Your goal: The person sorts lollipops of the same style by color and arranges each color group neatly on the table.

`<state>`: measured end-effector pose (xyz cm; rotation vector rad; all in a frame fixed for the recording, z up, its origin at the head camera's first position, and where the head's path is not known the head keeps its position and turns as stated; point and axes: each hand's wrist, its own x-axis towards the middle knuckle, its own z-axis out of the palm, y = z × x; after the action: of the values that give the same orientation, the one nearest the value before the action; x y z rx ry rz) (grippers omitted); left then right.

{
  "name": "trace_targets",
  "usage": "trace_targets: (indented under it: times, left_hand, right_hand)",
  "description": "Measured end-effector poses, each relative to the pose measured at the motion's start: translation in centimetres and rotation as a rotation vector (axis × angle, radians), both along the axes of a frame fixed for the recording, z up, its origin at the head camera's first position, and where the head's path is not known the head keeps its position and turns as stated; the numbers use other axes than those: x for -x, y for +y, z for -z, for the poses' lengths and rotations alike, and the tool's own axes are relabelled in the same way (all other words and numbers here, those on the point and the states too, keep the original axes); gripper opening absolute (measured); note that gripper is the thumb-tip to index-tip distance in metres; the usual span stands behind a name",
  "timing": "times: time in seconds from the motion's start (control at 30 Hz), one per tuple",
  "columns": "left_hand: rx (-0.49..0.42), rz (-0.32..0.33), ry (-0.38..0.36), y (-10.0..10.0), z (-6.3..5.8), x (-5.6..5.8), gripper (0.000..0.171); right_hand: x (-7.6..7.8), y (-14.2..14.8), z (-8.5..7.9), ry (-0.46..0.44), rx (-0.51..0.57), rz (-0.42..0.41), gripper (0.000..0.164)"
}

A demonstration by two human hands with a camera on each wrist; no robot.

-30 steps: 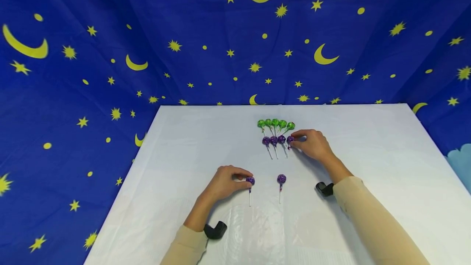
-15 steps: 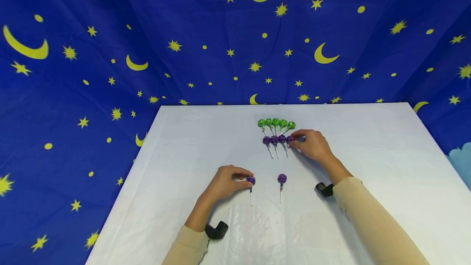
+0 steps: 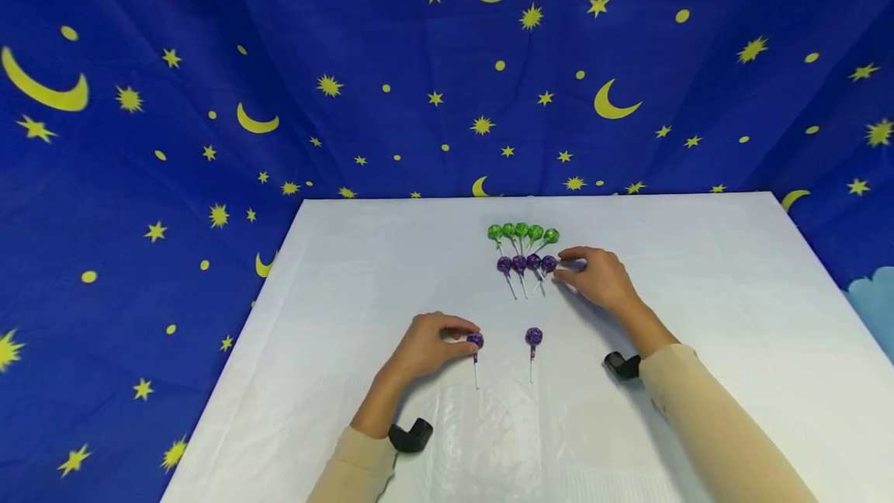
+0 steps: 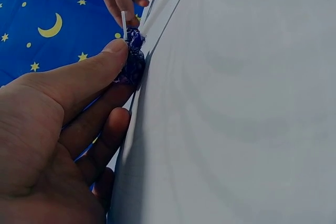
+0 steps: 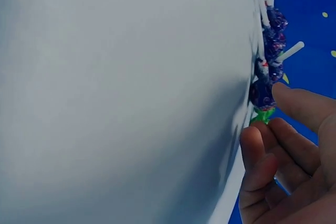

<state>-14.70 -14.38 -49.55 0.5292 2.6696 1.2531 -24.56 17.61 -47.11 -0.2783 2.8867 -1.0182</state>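
My left hand [image 3: 427,344] pinches the wrapped head of a purple lollipop [image 3: 476,341] between thumb and fingers, its white stick pointing toward me. In the left wrist view, the thumb presses on that purple wrapper [image 4: 132,66]. My right hand [image 3: 597,279] is beside the rightmost purple lollipop [image 3: 549,263] of a short row, thumb and fingers parted. Seen from the right wrist, the thumb tip is right at that lollipop's head [image 5: 262,94], with the other fingers below it. Another purple lollipop [image 3: 534,336] lies alone between the hands.
Several green lollipops [image 3: 521,230] fan out behind the purple row, their sticks converging toward it. All lie on a white table [image 3: 335,278]. A blue curtain with yellow moons and stars [image 3: 391,37] hangs behind and at the sides. Black wrist mounts [image 3: 412,435] stick out beneath both forearms.
My right hand has let go of the rightmost purple lollipop and drawn slightly right; that lollipop's stick now slants down to the left. The left hand keeps its pinch in place.
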Motion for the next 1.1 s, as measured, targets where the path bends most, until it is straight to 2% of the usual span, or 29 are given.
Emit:
trace_targets:
  times: [0.23, 0.53, 0.77, 1.1]
  left_hand:
    - [-0.009, 0.0, -0.002, -0.1, -0.1, 0.1, 0.025]
    - [-0.018, 0.002, -0.007, -0.1, -0.3, 0.0, 0.025]
    - [-0.022, 0.009, 0.01, -0.1, -0.1, -0.1, 0.025]
    - [-0.026, 0.0, 0.021, 0.0, 0.0, -0.1, 0.025]
  right_hand:
    - [-0.9, 0.4, -1.3, -0.003, 0.034, -0.013, 0.039]
    - [-2.9, -0.3, -0.9, 0.039, 0.048, -0.082, 0.034]
    - [-4.7, -1.3, -0.9, 0.029, 0.079, -0.113, 0.029]
    - [-6.0, -1.7, -0.9, 0.042, 0.063, -0.164, 0.028]
